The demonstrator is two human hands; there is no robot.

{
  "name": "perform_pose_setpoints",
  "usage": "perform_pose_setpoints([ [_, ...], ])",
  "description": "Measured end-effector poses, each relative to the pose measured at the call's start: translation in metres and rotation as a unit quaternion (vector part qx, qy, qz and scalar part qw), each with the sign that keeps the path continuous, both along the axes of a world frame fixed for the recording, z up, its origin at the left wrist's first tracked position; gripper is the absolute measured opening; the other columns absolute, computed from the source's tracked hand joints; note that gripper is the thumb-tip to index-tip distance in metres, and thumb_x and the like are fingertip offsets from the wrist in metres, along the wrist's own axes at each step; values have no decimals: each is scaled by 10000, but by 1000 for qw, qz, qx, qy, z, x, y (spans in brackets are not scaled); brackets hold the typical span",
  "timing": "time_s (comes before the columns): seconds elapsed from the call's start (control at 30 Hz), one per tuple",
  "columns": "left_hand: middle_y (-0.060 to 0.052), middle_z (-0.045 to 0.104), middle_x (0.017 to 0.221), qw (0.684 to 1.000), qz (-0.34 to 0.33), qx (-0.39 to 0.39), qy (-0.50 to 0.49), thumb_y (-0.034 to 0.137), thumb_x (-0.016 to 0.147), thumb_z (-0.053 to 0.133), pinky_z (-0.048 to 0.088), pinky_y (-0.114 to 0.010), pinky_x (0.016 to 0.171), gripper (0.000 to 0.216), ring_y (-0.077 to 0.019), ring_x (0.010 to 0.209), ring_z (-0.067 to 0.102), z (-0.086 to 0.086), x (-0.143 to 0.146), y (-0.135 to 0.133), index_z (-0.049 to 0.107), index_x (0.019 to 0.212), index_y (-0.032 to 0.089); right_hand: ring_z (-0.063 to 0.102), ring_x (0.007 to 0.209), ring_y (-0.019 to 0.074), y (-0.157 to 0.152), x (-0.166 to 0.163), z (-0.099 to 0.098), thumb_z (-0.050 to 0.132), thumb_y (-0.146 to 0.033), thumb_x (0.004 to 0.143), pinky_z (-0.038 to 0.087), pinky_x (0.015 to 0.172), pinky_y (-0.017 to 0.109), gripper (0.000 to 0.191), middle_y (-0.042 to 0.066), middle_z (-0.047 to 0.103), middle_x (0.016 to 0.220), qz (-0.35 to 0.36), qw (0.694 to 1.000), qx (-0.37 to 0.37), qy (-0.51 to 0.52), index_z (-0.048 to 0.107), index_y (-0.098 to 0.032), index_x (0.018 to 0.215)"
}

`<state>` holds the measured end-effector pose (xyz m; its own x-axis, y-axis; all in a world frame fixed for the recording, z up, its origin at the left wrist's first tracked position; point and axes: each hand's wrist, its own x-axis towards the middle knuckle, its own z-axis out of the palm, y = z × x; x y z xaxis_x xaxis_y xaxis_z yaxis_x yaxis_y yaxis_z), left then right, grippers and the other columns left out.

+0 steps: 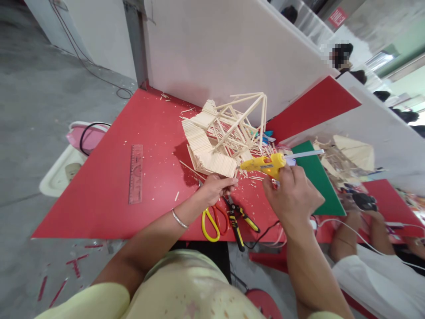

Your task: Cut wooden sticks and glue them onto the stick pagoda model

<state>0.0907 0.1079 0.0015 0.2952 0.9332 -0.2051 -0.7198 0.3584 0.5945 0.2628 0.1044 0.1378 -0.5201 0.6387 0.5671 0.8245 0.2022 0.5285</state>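
Observation:
My right hand [295,192] is wrapped round a yellow glue gun [262,166], with a clear glue stick [305,153] poking out of its back. The nozzle points left and meets, or nearly meets, the lower right corner of a model built from thin wooden sticks [196,135]. At that same corner my left hand [215,189] pinches the model's edge; the exact fingertip contact is partly hidden. Scissors with one yellow and one red handle [210,225] lie just below my left hand. Beside them are black and yellow pliers [236,217].
A clear ruler [135,173] lies on the red table [106,177]. Loose sticks and scraps surround the model. A green board [318,181] stands to the right, near another stick model [352,153] and a co-worker's arms [347,235]. A white partition [226,48] rises behind.

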Motion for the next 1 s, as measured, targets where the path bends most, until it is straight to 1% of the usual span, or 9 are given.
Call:
perform_pose_setpoints([
  [0.2, -34, 639, 645, 1000, 0, 3, 7, 307, 648, 858, 390, -197, 474, 306, -77, 523, 560, 0, 0, -1, 702, 779, 78, 576, 716, 179, -2, 0, 1, 575, -345, 861, 239, 551, 301, 367, 93, 685, 957, 7, 1000, 7, -8, 614, -136, 1159],
  [0.33, -31, 642, 645, 1000, -2, 9, 13, 308, 636, 861, 397, -205, 473, 311, -77, 514, 553, 1, 1, -1, 698, 772, 82, 584, 729, 190, -5, 0, 1, 572, -333, 840, 235, 560, 302, 347, 98, 676, 946, -6, 1000, -7, -16, 616, -149, 1131],
  [0.5, -30, 631, 628, 1000, -7, 9, 21, 306, 631, 857, 389, -202, 467, 306, -73, 498, 539, 4, 0, -2, 694, 752, 77, 591, 742, 196, -7, 3, 0, 578, -317, 817, 262, 574, 298, 359, 105, 677, 962, -3, 1000, -19, -20, 613, -151, 1134],
  [0.6, -21, 615, 611, 999, -12, 17, 24, 300, 631, 853, 384, -197, 465, 307, -67, 484, 523, 4, 0, -3, 703, 780, 78, 594, 752, 195, -8, 4, -1, 581, -314, 816, 260, 575, 298, 363, 106, 681, 980, 2, 1000, -23, -20, 610, -152, 1139],
  [0.77, -28, 627, 645, 1000, -10, 20, 22, 302, 629, 848, 391, -198, 473, 323, -67, 502, 529, 2, 1, -3, 714, 816, 76, 584, 725, 178, -10, 2, 0, 586, -313, 824, 267, 576, 292, 289, 82, 680, 937, 19, 999, -30, -22, 628, -153, 1061],
  [0.87, -29, 621, 638, 999, -14, 21, 26, 305, 632, 846, 387, -200, 475, 317, -68, 503, 529, 2, 1, -2, 711, 794, 69, 586, 724, 176, -11, 2, 1, 590, -306, 829, 266, 570, 296, 293, 75, 682, 930, 29, 999, -26, -27, 630, -150, 1074],
  [1.0, -22, 616, 626, 999, -13, 20, 27, 305, 628, 848, 378, -203, 470, 315, -70, 501, 523, 3, 1, -3, 709, 799, 79, 594, 736, 183, -10, 2, 1, 585, -303, 830, 268, 565, 296, 321, 82, 683, 929, 23, 999, -21, -24, 624, -149, 1109],
])
